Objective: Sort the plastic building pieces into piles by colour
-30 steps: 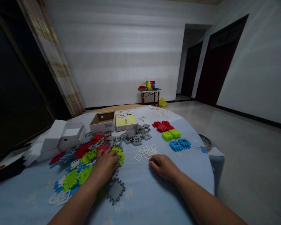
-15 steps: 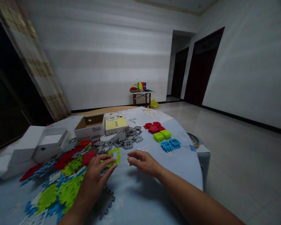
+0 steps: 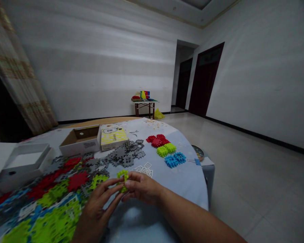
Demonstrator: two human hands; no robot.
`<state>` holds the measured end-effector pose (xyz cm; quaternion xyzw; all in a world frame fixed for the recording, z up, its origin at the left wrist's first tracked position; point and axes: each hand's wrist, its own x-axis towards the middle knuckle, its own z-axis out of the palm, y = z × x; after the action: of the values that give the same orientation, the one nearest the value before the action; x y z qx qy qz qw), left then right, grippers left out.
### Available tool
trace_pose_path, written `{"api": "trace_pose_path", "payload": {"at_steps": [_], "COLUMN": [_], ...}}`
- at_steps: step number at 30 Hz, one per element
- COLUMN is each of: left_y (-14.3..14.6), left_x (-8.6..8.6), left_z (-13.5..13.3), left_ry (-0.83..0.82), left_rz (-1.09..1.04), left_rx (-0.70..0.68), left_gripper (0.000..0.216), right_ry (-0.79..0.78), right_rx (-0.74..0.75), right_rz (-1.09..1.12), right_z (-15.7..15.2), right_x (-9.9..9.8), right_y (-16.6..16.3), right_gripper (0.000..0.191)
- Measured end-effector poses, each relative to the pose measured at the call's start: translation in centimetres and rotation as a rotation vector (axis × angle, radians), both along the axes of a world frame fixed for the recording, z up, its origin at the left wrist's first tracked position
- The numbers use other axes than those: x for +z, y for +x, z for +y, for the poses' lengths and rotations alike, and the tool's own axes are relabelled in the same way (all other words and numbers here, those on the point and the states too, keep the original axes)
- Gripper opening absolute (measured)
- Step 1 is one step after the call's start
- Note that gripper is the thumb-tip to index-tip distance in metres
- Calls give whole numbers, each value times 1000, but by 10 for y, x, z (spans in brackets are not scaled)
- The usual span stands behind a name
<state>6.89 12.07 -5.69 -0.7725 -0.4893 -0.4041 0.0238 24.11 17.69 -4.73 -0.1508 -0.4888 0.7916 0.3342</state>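
Note:
Between my two hands is a lime-green interlocking building piece (image 3: 122, 174) with notched edges and an open middle. My left hand (image 3: 101, 200) pinches it from the left with its fingertips. The thumb and fingers of my right hand (image 3: 144, 189) close on its right side, hiding part of it. Just beyond my right hand lie white window-grid pieces (image 3: 143, 170). To the left of my left hand spreads a heap of loose pieces, among them red ones (image 3: 78, 180), lime-green ones (image 3: 57, 219) and grey ones (image 3: 120, 153).
An open white box (image 3: 82, 140) and a yellow printed box (image 3: 114, 137) stand beyond the heap, with another white box (image 3: 27, 162) at left. Toward the table's right edge lie red (image 3: 158, 140), green (image 3: 166, 149) and blue (image 3: 175, 159) piece groups. A stool (image 3: 208, 165) stands beside the table.
My right hand has moved left and taken hold of the green piece, which my left hand was holding alone. The camera view has turned slightly right.

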Motion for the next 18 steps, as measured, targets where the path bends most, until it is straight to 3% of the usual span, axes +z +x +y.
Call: {"api": "trace_pose_path", "payload": {"at_steps": [4,9,13,18], "left_y": [-3,-6,-4,-11], "left_x": [0,2,2,2], "left_z": [-1,-2,-2,-3], "left_ry": [14,113,164,131], "left_rz": [12,83,152,212], "left_rx": [69,69,10,31], "left_gripper": [34,27,22,25], "right_ry": [224,677,859,846], "right_rx": [-322,-804,-928,-979], "right_rz": [-291,-1008,-1476,-1796], "right_z": [25,71,96,112], "right_x": [4,15,23,19], "right_y": [21,79,107,109], "right_gripper": [57,63,56,58]}}
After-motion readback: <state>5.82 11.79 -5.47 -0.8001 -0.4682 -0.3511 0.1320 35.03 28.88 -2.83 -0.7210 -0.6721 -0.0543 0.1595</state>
